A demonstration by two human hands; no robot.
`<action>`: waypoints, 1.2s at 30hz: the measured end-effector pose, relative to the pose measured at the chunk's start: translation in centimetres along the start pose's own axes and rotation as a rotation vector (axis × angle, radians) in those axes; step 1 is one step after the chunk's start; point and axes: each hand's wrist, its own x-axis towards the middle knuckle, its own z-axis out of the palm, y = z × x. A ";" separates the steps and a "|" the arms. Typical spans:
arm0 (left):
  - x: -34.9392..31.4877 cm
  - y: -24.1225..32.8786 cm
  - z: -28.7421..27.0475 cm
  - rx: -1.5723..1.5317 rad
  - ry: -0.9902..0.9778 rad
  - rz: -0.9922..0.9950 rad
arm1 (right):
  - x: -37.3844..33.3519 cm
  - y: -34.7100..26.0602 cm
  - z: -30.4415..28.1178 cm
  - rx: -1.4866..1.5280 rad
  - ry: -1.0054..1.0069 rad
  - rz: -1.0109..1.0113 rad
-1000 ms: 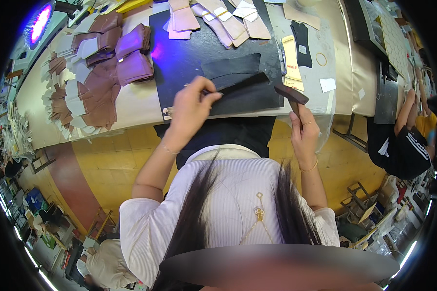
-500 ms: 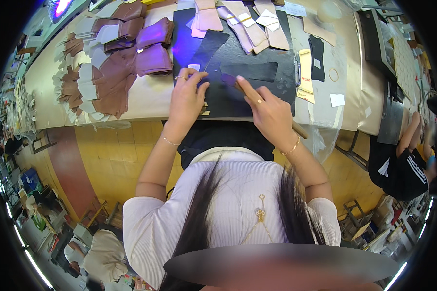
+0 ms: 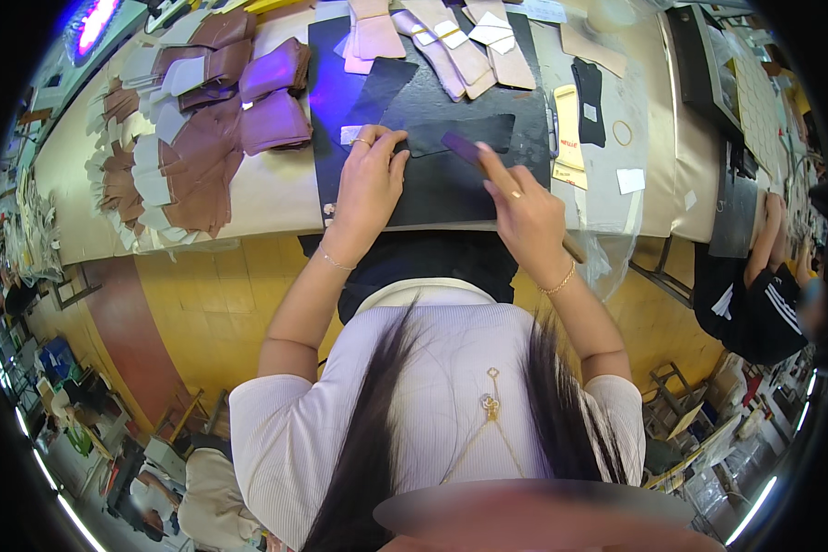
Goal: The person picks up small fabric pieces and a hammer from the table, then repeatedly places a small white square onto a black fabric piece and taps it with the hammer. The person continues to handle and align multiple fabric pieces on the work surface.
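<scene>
A black strip of leather-like material lies on the dark work board. At its left end is my left hand, fingers bent together with the tips on the strip's edge. A small white piece sits beside those fingers. My right hand is closed around a spatula-like tool with a flat dark blade and a wooden handle, forefinger stretched along it. The blade is over the right half of the strip; whether it touches cannot be made out. Another black piece lies just beyond.
Brown leather pieces with pale grey ends cover the left side, beside purple-brown stacks. Pink-beige bundles lie at the back. Right of the board are a yellow template and a black piece. Someone in black shorts sits far right.
The blade has moved right along the black strip. My left hand has come right, up to the strip's left end. The whole view has shifted slightly.
</scene>
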 end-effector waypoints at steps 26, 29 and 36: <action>0.1 0.6 -1.5 -0.114 -0.010 -0.198 | 2.0 -1.6 0.5 -0.091 -0.187 -0.052; 0.3 0.8 -1.3 -0.086 -0.003 -0.158 | 1.5 -1.2 0.3 0.024 -0.052 -0.086; 0.1 1.4 -0.2 0.114 0.004 -0.003 | 0.5 0.3 0.1 -0.019 -0.066 -0.024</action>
